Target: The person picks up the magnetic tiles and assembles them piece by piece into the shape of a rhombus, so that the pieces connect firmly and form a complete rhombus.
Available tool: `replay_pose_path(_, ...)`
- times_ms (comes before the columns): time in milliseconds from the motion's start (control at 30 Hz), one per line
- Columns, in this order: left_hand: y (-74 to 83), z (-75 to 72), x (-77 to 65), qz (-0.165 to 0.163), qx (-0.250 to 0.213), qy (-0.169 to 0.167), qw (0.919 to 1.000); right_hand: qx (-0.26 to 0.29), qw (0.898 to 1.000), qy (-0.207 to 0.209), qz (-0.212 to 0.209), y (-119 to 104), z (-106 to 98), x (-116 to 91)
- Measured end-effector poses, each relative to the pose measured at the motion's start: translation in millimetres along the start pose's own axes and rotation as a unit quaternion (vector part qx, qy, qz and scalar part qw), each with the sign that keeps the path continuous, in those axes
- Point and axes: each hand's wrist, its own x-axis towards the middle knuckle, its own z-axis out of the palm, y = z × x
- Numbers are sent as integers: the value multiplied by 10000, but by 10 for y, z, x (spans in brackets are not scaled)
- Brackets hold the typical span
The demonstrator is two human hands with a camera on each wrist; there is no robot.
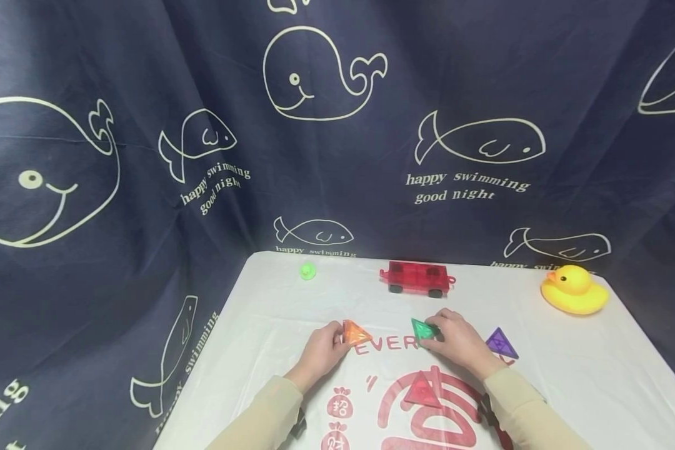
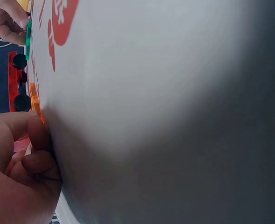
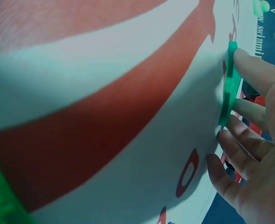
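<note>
My left hand [image 1: 322, 351] pinches an orange triangular tile [image 1: 355, 333] by its left side, low over the white cloth. A sliver of red shows beside the orange tile at the fingertips; what it is I cannot tell. To the right, my right hand [image 1: 455, 334] holds a green triangular tile [image 1: 422, 330] between thumb and fingers. Seen from the right wrist, the green tile [image 3: 230, 84] stands edge-on near the cloth. A purple triangular tile [image 1: 500, 343] lies right of the right hand, and a red triangular tile [image 1: 422, 392] lies between the forearms.
Toward the back stands a red toy wagon [image 1: 417, 279] with black wheels. A small green toy [image 1: 307, 270] sits at the back left, a yellow rubber duck [image 1: 575, 290] at the back right. Behind the white table [image 1: 259, 300] hangs a dark blue curtain [image 1: 337, 169].
</note>
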Motion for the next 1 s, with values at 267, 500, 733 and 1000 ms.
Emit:
replay_pose_path(267, 3, -13, 4, -8, 24, 3, 10000, 298, 9994, -117, 150, -22, 27, 63)
replay_pose_path(500, -14, 0, 6, 6, 34, -7, 10000, 571, 9979, -48, 302, -85, 85, 108)
replay_pose_path(733, 9, 0, -6, 0, -43, -34, 10000, 665, 9956, -140, 639, -165, 118, 160)
replay_pose_path(1000, 10, -6, 0, 18, -35, 10, 10000, 639, 9967, -67, 493, -224, 137, 179)
